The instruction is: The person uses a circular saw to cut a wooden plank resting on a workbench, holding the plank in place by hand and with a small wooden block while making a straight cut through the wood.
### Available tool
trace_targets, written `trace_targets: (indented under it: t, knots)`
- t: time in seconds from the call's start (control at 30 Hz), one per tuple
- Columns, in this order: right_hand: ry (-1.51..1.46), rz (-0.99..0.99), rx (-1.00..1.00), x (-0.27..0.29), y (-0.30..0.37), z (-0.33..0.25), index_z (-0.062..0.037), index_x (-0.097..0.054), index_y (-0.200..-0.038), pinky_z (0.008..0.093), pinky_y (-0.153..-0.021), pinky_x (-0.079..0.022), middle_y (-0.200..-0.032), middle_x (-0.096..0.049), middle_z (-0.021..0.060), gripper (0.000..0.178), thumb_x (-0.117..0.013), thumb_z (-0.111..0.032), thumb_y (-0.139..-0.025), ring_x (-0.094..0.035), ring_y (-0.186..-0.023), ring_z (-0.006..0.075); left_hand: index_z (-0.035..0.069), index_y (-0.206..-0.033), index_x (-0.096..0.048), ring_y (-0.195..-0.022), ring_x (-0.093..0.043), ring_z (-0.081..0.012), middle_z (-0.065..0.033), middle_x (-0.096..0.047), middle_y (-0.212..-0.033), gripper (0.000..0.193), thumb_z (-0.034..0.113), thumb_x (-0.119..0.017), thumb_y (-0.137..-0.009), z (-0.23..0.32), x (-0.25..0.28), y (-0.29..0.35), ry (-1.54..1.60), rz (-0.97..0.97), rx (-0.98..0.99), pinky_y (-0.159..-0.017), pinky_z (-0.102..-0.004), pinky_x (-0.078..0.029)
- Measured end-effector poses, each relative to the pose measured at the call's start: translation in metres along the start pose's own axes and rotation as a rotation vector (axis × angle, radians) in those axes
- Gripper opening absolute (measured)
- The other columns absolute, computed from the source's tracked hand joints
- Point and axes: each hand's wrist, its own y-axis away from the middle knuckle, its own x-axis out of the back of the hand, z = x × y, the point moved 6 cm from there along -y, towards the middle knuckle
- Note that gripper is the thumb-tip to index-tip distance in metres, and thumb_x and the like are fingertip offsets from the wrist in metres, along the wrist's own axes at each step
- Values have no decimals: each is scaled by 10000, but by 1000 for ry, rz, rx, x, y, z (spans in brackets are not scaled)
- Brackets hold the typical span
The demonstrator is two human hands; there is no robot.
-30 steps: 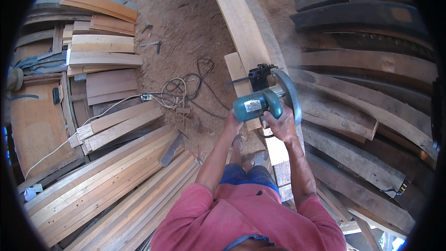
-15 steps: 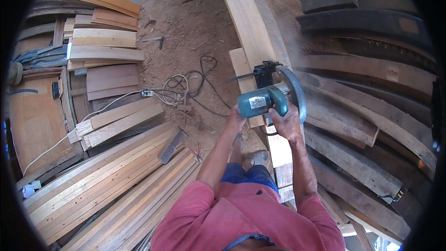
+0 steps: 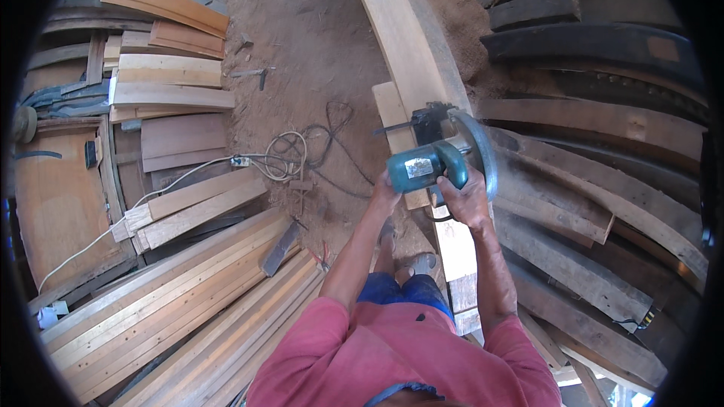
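A green circular saw (image 3: 416, 168) with a grey metal blade guard (image 3: 480, 152) rests on a long pale plank (image 3: 411, 38). My right hand (image 3: 465, 197) is wrapped round its curved rear handle, thumb on top. At the end of the motor housing, my left hand (image 3: 384, 191) grips from the left; most of its fingers are hidden beneath the housing. A dark metal base with a thin bar sits at the saw's front. The blade itself is out of sight behind the guard. Beside the plank's left edge lies a shorter pale board (image 3: 389, 105).
Coiled cables (image 3: 290, 154) and a connector (image 3: 240, 160) lie on the dirt floor to the left. Stacked boards (image 3: 173, 286) fill the lower left. Heavy timbers (image 3: 596, 154) line the right side, close to the saw. My feet stand just below the saw, left of the plank.
The saw and both hands keep almost the same place on the plank, with the saw a few pixels lower in view. Both hands have kept their grip.
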Motion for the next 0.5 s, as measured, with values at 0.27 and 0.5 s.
trace_targets:
  t: [0.27, 0.5]
  knots:
    - [-61, 24, 21, 0, -12, -8, -8, -616, -920, 312, -719, -488, -800, -585, 10, 125, -701, -83, -866, -547, -762, 108, 16, -1282, -592, -1073, -628, -143, -50, -668, -1191, 334, -29, -624, -952, -11, 5, -24, 85, -29, -68, -915, -285, -513]
    - [6, -13, -46, 3, -28, 9, 10, -653, -1078, 303, -714, -507, -839, -623, 25, 212, -676, -54, -877, -580, -763, 111, 34, -1219, -631, -1016, -635, -127, -52, -685, -1152, 271, 28, -655, -950, -7, 0, -36, 150, -83, -50, -850, -281, -528]
